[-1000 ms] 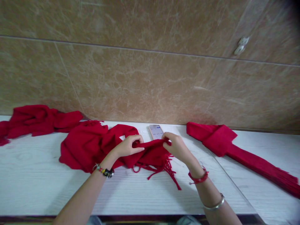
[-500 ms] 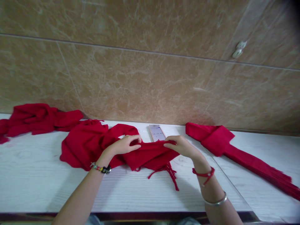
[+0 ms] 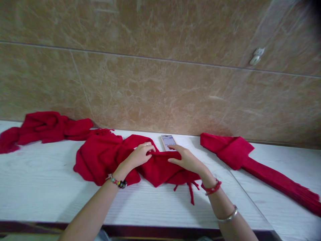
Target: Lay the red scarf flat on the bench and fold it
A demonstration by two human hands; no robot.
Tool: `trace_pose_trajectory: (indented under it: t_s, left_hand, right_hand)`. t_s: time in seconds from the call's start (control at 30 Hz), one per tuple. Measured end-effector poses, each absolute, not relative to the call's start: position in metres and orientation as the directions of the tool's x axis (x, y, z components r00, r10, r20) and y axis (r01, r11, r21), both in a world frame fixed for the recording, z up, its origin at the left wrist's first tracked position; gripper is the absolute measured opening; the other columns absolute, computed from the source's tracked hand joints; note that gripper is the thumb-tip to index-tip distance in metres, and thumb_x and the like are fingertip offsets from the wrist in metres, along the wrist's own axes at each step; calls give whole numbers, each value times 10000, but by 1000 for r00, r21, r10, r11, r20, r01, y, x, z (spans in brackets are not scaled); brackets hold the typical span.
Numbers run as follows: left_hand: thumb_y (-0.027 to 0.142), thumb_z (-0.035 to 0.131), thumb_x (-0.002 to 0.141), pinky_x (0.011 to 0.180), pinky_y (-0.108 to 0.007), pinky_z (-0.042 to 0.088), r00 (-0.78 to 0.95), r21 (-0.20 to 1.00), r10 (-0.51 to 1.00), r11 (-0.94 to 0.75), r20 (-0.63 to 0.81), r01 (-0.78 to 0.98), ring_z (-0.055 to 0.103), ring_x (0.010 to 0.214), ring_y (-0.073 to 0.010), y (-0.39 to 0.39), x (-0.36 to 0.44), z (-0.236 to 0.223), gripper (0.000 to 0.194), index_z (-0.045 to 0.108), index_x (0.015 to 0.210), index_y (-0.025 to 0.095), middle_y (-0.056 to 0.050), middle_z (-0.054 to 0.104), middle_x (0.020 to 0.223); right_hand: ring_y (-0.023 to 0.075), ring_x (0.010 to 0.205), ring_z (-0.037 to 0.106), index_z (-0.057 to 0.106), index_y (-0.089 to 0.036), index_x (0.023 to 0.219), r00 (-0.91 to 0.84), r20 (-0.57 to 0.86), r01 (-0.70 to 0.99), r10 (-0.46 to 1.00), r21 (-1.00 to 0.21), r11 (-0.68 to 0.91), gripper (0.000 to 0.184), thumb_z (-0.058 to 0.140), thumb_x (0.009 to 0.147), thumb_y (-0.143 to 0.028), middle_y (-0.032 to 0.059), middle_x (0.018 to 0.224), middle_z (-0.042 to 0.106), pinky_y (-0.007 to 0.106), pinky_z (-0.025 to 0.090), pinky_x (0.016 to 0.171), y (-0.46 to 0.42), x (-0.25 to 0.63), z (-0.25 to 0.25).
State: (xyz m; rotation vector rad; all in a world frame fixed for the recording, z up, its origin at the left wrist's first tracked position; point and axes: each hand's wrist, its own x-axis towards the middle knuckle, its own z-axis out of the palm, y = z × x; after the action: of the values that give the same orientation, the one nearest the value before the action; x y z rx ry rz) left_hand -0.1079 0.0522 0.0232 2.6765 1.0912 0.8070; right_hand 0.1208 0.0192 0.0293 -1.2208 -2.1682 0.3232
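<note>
A crumpled red scarf (image 3: 102, 157) with a fringed end lies on the white table (image 3: 45, 187) in front of me. My left hand (image 3: 140, 154) pinches the scarf's upper edge near the middle, fingers closed on the cloth. My right hand (image 3: 184, 159) lies on the scarf's end part with fingers stretched along the fabric, just above the fringe (image 3: 190, 190). A phone (image 3: 167, 142) with a lit screen lies just behind both hands, partly covered by the scarf.
Another red scarf (image 3: 45, 129) is bunched at the back left by the wall. A folded red scarf (image 3: 240, 157) stretches to the right edge. A brown marbled tile wall (image 3: 160, 90) rises behind the table. The table's front edge runs near the bottom.
The scarf's end has come down from a raised pinch and now lies flatter on the table. My right hand went from gripping the edge to resting stretched on the cloth.
</note>
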Motion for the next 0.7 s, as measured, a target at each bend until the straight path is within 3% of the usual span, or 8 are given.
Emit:
trace_pose_trajectory:
  t_s: [0.13, 0.3, 0.43, 0.57, 0.7]
  left_hand:
    - [-16, 425, 635, 650, -251, 428, 514, 358, 704, -700, 490, 618, 507, 698, -145, 50, -106, 24, 212, 498, 683, 177, -8, 529, 753]
    - [-11, 439, 668, 727, -281, 452, 526, 430, 718, -695, 455, 576, 539, 766, -160, 48, -105, 22, 233, 500, 773, 187, -13, 570, 812]
    - [11, 480, 711, 776, -292, 454, 511, 457, 713, -701, 481, 548, 560, 837, -170, 49, -103, 22, 242, 540, 871, 183, -28, 598, 898]
    - [8, 508, 698, 779, -300, 451, 454, 439, 722, -684, 522, 583, 560, 827, -179, 48, -102, 24, 191, 564, 783, 170, -33, 593, 844]
    - [139, 606, 722, 775, -299, 452, 483, 417, 694, -713, 535, 563, 551, 818, -182, 45, -106, 29, 77, 540, 742, 173, -27, 579, 819]
  right_hand:
    - [200, 813, 626, 656, -192, 896, -397, 371, 661, 840, -519, 542, 165, 524, 797, -188, 69, 878, 692, 324, 465, 752, 14, 96, 25]
    - [179, 717, 604, 634, -191, 806, -300, 415, 516, 859, -686, 512, 125, 534, 778, -260, 29, 778, 678, 281, 454, 662, 18, 104, 29]
    - [180, 689, 591, 609, -181, 783, -248, 418, 384, 874, -786, 484, 201, 551, 752, -371, 34, 750, 654, 280, 452, 625, 25, 112, 29]
    - [200, 759, 601, 614, -186, 815, -119, 479, 424, 870, -767, 481, 195, 550, 742, -354, 52, 811, 666, 321, 453, 714, 30, 112, 24]
    - [206, 817, 602, 625, -192, 933, -104, 520, 567, 848, -669, 480, 239, 539, 710, -199, 62, 902, 665, 345, 453, 763, 32, 114, 21]
